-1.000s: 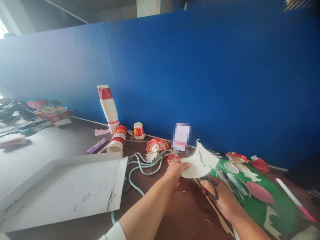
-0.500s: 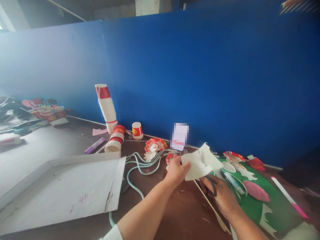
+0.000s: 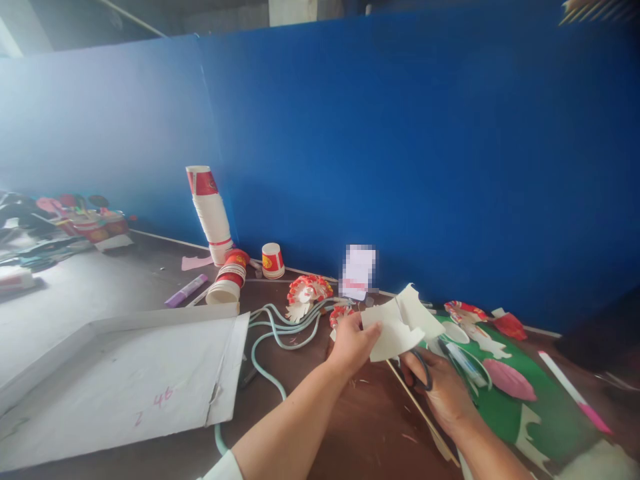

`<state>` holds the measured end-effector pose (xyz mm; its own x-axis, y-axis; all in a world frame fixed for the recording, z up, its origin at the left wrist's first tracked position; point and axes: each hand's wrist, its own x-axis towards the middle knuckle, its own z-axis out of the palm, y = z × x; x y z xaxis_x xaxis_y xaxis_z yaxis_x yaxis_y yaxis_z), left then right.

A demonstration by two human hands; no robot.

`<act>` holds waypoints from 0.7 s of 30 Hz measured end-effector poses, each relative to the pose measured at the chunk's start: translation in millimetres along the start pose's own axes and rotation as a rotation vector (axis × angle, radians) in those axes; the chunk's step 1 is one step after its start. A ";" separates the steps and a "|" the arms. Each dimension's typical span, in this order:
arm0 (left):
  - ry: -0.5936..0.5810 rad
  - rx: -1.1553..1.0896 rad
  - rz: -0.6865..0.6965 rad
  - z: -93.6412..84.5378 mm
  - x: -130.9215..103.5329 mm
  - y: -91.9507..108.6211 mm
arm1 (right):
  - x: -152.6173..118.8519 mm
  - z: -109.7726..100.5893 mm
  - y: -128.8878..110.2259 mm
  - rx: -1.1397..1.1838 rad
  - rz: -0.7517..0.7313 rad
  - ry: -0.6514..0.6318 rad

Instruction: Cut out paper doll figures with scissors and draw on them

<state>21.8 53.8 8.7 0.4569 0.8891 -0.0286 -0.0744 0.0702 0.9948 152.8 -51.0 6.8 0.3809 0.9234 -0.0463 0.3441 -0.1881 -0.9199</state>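
Observation:
My left hand pinches the left edge of a cream sheet of paper, thumb on top. The sheet has a ragged, curved outline and is held up above the brown table. My right hand is closed around the dark handles of a pair of scissors at the sheet's lower right edge. The scissors' blades are hidden by the paper. A thin wooden stick lies on the table below my hands. Just behind my left hand is a red-and-white fringed paper piece.
A white cardboard tray fills the left front. Light-blue cable loops beside it. Paper cups stand in a tall stack near the blue partition. Right of my hands, a green sheet carries scraps, a pink oval and pens.
The view has shifted slightly, so the surroundings sit a little further left. Both hands, the paper and the scissors keep nearly the same position.

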 end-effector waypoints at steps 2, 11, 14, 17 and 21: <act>-0.005 -0.009 0.000 0.0 -0.1 -0.7 | 0.4 -0.1 2.0 0.008 -0.008 -0.002; 0.004 -0.008 -0.018 -0.6 0.3 -1.1 | 1.4 0.7 8.6 0.054 0.001 -0.004; 0.002 -0.009 -0.015 0.0 -0.4 0.1 | 0.8 0.6 6.8 0.034 0.006 0.011; 0.011 0.009 -0.033 1.5 -3.0 2.9 | 0.8 1.2 4.7 0.023 0.006 0.016; 0.011 0.008 -0.033 3.9 -5.3 3.2 | 1.1 2.6 3.1 0.056 0.031 0.044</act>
<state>22.6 47.6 12.5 0.4496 0.8911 -0.0622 -0.0527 0.0960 0.9940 152.0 -49.7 2.8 0.4285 0.9016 -0.0587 0.2838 -0.1960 -0.9387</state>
